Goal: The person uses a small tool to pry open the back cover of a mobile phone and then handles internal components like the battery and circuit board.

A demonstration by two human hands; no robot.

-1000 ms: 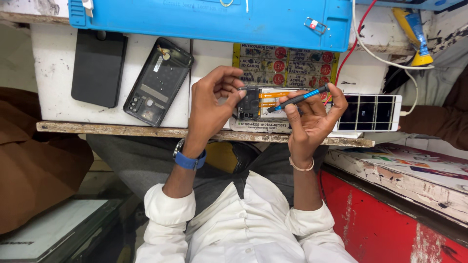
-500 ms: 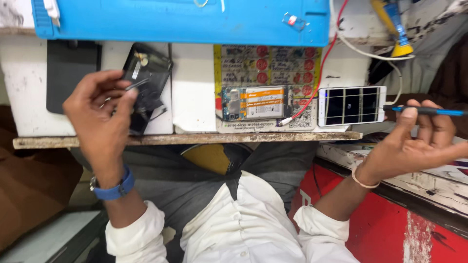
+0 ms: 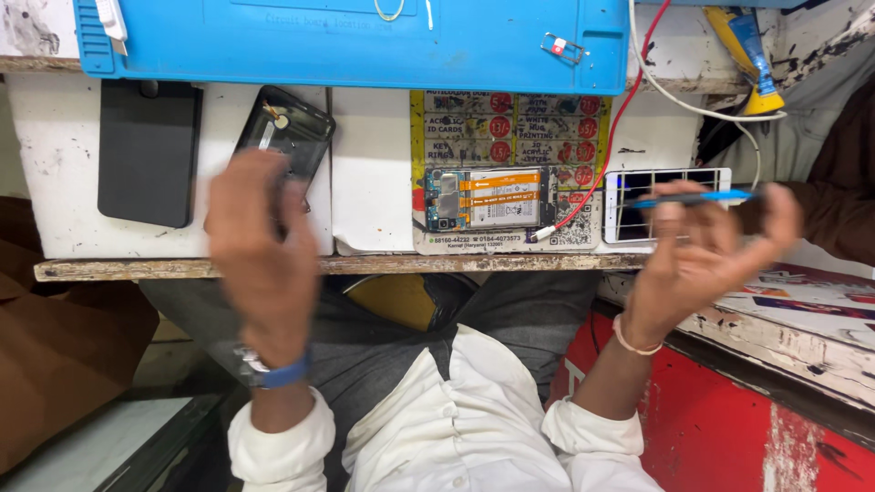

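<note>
An opened phone point(image 3: 488, 198) with its circuit board and orange-striped battery exposed lies on the white bench, a red wire point(image 3: 609, 137) running to it. My right hand point(image 3: 702, 255) is off to its right and grips a thin blue tool point(image 3: 697, 197) held level over a white phone point(image 3: 638, 208). My left hand point(image 3: 264, 264), blurred by motion and wearing a blue wristband, hovers over the lower end of a black phone back cover point(image 3: 290, 128); its fingers cannot be made out.
A black phone point(image 3: 150, 150) lies face down at the left. A blue work mat point(image 3: 365, 41) runs along the far side. A printed sticker sheet point(image 3: 510, 105) lies under the opened phone. A red cabinet point(image 3: 729, 419) stands at the right.
Both hands have come off the opened phone and spread apart. The left went to the back cover, then nearer my body; the right swung out right with the blue tool.
</note>
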